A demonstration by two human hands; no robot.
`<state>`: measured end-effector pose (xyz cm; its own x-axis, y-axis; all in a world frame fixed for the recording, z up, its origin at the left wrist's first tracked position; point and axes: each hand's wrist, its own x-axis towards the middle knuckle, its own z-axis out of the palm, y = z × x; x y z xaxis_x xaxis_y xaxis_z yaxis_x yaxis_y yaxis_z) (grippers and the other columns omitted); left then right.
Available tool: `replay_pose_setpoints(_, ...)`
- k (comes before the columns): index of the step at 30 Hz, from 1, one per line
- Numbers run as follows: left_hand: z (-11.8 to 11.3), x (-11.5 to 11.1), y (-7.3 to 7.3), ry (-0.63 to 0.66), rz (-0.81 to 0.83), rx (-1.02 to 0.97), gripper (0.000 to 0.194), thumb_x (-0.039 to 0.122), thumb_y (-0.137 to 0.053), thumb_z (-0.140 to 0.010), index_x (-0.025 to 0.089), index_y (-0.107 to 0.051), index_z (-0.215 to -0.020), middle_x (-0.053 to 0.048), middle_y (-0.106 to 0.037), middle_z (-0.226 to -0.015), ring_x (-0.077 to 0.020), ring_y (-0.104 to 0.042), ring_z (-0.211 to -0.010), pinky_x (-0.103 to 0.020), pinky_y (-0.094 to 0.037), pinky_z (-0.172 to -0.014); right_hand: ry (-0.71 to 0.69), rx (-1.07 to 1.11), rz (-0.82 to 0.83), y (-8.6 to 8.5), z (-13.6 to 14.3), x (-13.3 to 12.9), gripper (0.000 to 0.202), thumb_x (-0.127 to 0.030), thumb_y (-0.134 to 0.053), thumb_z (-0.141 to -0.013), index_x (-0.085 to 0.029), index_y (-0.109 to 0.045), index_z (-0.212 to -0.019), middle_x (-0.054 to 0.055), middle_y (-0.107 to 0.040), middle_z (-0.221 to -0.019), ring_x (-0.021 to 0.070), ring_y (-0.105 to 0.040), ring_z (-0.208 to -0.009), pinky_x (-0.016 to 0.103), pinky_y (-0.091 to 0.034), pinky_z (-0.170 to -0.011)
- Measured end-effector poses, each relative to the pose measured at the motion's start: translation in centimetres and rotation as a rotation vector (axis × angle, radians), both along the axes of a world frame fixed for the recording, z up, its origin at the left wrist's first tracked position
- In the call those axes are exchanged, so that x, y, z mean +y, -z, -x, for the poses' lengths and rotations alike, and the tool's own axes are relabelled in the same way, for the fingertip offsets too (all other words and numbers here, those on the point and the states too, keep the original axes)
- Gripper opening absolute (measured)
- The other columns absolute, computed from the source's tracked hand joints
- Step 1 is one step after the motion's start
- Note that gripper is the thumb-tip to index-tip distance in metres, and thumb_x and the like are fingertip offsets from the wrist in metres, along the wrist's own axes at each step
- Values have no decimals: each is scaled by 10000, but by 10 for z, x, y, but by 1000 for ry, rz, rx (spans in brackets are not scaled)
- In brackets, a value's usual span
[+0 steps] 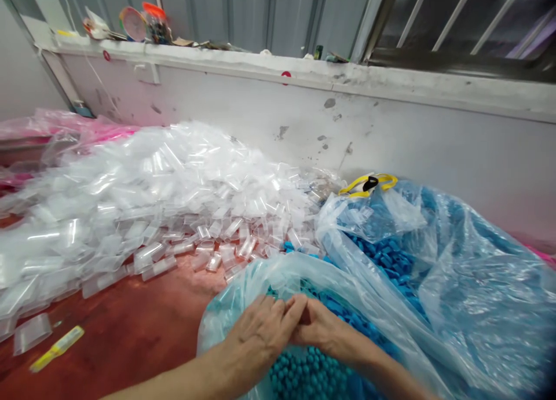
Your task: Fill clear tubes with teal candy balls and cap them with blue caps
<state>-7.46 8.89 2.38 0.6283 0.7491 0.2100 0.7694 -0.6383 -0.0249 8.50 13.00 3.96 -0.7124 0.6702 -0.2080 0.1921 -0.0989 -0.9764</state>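
My left hand (264, 326) and my right hand (319, 325) meet with bent fingers above an open clear plastic bag (226, 298). Their thumbs and fingertips are pressed together, and whatever lies between them is hidden. Just beyond the fingertips is a faint see-through patch, too indistinct to name. Inside the bag, below my hands, lie many small round blue-green pieces (304, 372). A second clear bag (473, 278), to the right, contains dark blue pieces (388, 258).
Clear plastic sleeves (174, 186) form a large heap on the red surface (143, 336), against the white wall (243, 107). A yellow cutter (57, 349) lies at front left. A yellow strap (388, 182) rests on the right bag. Jars (157, 26) stand on the ledge.
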Motion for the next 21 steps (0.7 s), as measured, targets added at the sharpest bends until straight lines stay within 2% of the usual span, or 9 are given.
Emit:
replay_pose_setpoints(2,-6,-3,2,32,27,24,548,98,-372,-789,95,-212,-1313,-69,-633,-858,-187,-582,-714,-310,-449,-675,-92,6,82,-6,-6,-2,120,-275,-573,-654,-181,-536,-718,-44,-473,-616,98,-423,-575,198,-367,-533)
replay_pose_setpoints(5,-3,-6,11,66,-26,67,585,92,-378,-779,86,-180,-1329,-53,-622,-765,-174,-564,-614,-286,-436,-601,-223,-23,155,-13,-20,2,92,-228,-582,-623,-179,-536,-685,-62,-421,-572,67,-347,-509,169,-296,-472)
replay_pose_setpoints(9,12,-5,23,-46,63,73,772,308,-579,-719,151,-158,-1346,-47,-634,-802,-181,-579,-643,-280,-442,-616,-175,-154,99,-9,-37,11,172,-175,-577,-620,-195,-547,-788,-60,-462,-607,75,-396,-532,166,-306,-479)
replay_pose_setpoints(12,13,-3,19,-134,132,38,977,445,-691,-572,171,-167,-1350,-113,-610,-1018,-249,-589,-840,-322,-451,-713,-42,-318,-166,0,-39,17,196,-203,-539,-675,-202,-563,-870,-14,-564,-725,131,-506,-652,214,-394,-575)
replay_pose_setpoints(14,10,0,7,-146,170,-9,941,478,-672,-580,195,-200,-1343,-129,-576,-1106,-266,-578,-908,-324,-449,-734,73,-418,-460,-1,-35,21,255,-237,-527,-708,-199,-574,-955,41,-604,-909,191,-535,-845,287,-413,-742)
replay_pose_setpoints(15,9,4,0,-162,193,-54,849,473,-636,-627,212,-237,-1330,-119,-583,-1100,-256,-584,-899,-314,-450,-724,110,-452,-581,-6,-32,24,273,-256,-519,-726,-198,-578,-986,58,-604,-976,211,-526,-916,316,-393,-808)
replay_pose_setpoints(18,23,27,-17,-361,221,-253,435,345,-420,-816,232,-396,-1235,-78,-647,-930,-209,-608,-798,-296,-437,-700,102,-488,-703,-29,-21,44,244,-307,-446,-799,-204,-607,-950,46,-639,-905,200,-563,-863,316,-402,-806)
replay_pose_setpoints(19,33,39,-17,-480,217,-315,377,332,-358,-840,211,-449,-1185,-84,-655,-862,-215,-608,-779,-309,-430,-704,91,-493,-683,-36,-18,55,241,-314,-419,-815,-206,-614,-907,30,-644,-831,184,-577,-793,296,-419,-761)
replay_pose_setpoints(21,59,64,-7,-768,270,-411,385,398,-379,-812,157,-513,-1081,-123,-647,-809,-264,-604,-761,-343,-420,-673,178,-535,-674,-45,-14,83,237,-292,-404,-816,-199,-610,-887,17,-635,-780,170,-581,-743,273,-428,-714)
